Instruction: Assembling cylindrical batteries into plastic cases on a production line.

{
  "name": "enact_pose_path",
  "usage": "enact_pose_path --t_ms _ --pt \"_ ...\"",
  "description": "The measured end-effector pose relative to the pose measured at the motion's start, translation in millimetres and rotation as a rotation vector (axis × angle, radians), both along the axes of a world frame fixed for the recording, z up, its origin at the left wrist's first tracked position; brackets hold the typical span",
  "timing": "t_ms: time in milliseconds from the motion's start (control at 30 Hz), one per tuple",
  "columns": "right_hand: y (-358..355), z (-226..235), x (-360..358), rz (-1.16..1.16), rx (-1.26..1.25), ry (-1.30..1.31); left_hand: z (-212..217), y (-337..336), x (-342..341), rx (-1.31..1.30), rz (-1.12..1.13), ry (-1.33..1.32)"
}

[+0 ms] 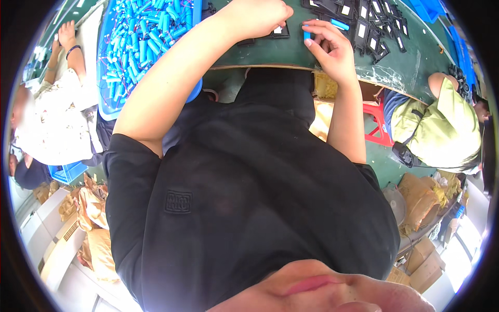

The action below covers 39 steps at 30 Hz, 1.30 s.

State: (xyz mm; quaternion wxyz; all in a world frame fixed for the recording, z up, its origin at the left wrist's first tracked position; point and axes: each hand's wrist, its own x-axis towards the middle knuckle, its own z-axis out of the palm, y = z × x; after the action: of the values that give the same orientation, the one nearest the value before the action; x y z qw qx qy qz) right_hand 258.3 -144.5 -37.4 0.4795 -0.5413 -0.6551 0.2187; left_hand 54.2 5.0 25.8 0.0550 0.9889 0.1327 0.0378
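Note:
At the top of the view, my left hand (pixel 260 18) is closed over the green table, fingers curled together. Whatever it may hold is hidden. Just below its fingers lies a flat black plastic case (pixel 280 31) with a white patch. Across from it, my right hand (pixel 335 52) pinches a small blue cylindrical battery cell (pixel 306 35) between thumb and fingers. Another blue cell (pixel 339 24) lies beyond the right fingertips, by the black parts. Left of my left forearm, a blue tray (pixel 195 91) is heaped with blue cells that have thin wires.
Many black plastic cases (pixel 362 28) with white patches spread over the right of the green table (pixel 416 70). A person in white sits at left, another in yellow-green (pixel 442 125) at right by a red stool (pixel 377 125). Brown paper bags (pixel 99 249) and cartons stand behind me.

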Motion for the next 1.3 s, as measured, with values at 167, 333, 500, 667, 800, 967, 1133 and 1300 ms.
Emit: enact_pose_path --t_ms 167,333,500,667,800,967,1133,1300 --pt "-1.6 7.8 -4.2 -0.056 0.013 -0.227 1.0 4.6 1.4 -0.099 0.14 -0.042" --pt "-1.5 10.6 -5.9 -0.094 0.148 -0.544 23.9 -0.9 -14.9 -0.224 0.123 -0.323" --pt "-0.3 8.9 0.9 -0.082 0.122 -0.493 78.0 -49.0 -52.0 -0.636 0.29 -0.443" --pt "9.9 21.5 -24.1 -0.049 0.045 -0.122 31.2 -89.4 -99.4 -1.842 0.17 -0.702" --pt "27.7 26.0 -28.3 0.051 0.061 -0.173 -17.2 -133.4 -96.7 -2.335 0.141 -0.447" --pt "42.8 7.9 -24.7 0.079 -0.164 0.044 -47.6 -140.5 -81.6 -2.375 0.26 -0.182" --pt "46.5 -2.2 -23.2 0.057 -0.192 -0.016 -44.8 -137.7 -73.3 -2.321 0.268 -0.134" --pt "48.9 -1.8 -26.3 0.065 -0.168 -0.016 -54.1 -137.1 -73.2 -2.304 0.211 -0.249"
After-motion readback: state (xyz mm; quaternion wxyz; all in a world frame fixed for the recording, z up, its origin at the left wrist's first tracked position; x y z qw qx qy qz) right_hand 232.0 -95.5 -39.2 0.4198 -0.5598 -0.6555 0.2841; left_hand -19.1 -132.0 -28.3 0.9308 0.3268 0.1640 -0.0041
